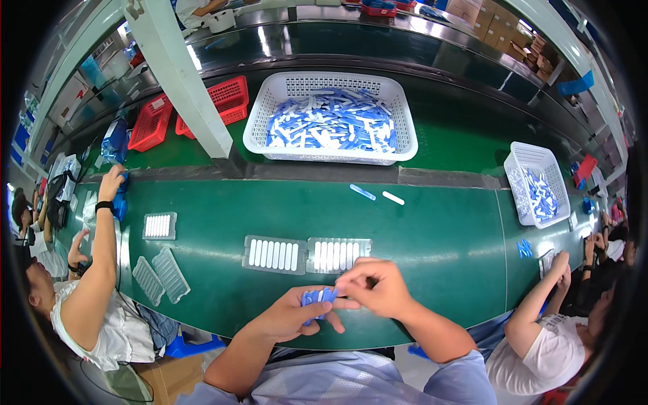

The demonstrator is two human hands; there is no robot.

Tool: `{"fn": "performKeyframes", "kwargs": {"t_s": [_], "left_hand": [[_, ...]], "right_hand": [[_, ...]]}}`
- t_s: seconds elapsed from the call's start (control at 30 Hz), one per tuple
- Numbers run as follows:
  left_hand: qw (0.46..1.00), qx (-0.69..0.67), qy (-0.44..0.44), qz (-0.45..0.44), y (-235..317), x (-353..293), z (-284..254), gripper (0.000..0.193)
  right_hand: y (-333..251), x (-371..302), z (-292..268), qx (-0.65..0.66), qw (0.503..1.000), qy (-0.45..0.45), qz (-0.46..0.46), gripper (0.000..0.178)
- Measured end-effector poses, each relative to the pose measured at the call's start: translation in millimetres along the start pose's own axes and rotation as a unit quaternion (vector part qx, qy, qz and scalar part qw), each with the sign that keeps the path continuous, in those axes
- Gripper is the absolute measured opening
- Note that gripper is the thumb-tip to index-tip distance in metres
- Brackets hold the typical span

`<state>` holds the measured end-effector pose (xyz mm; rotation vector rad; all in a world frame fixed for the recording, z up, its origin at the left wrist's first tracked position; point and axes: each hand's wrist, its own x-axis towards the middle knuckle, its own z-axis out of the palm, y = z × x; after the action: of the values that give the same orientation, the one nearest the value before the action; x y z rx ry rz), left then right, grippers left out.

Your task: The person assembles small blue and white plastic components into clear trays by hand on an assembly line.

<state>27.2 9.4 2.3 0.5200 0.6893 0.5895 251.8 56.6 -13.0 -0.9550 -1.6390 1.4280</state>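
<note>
A bunch of blue strips (pixel 314 298) is held low over the near edge by the left hand (pixel 287 313), fingers curled around it. The right hand's (pixel 379 289) fingers are nearly closed at its end — whether one is pinched cannot be told. Beyond, two trays (pixel 271 271) are lined with white strips (pixel 275 255) on the counter (pixel 439 243); farther off, a heaped basket (pixel 344 158) is seen.

Factory workshop, long green bench (pixel 439 236), co-workers (pixel 101 324) alongside, white basket (pixel 331 154) of small parts (pixel 331 121)
</note>
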Motion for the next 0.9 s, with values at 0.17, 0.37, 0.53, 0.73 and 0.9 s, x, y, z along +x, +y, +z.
{"fn": "performKeyframes", "kwargs": {"t_s": [0.17, 0.37, 0.53, 0.73, 0.9], "left_hand": [[0.989, 0.102, 0.092, 0.062, 4.9, -7.0, -4.8, 0.023], [0.982, 0.079, 0.134, 0.11, 10.4, -14.6, -23.7, 0.008], [0.975, 0.072, 0.17, 0.125, 6.6, -16.2, -24.2, 0.009], [0.933, -0.024, 0.284, 0.219, 4.5, -37.6, -37.3, 0.009], [0.864, 0.079, 0.41, 0.28, 4.1, -75.6, -62.9, 0.008]], "right_hand": [[-3.6, 7.9, -36.8, 0.206, 0.957, 0.195, 0.061, 0.007], [-0.2, 3.5, -42.9, 0.258, 0.943, 0.2, 0.069, 0.008], [-11.1, 5.3, -39.0, -0.124, 0.966, 0.225, -0.002, 0.005], [-7.9, 1.1, -36.4, -0.474, 0.87, 0.028, -0.131, 0.012], [-21.5, 1.1, -38.7, -0.434, 0.9, -0.025, -0.04, 0.022]]}}
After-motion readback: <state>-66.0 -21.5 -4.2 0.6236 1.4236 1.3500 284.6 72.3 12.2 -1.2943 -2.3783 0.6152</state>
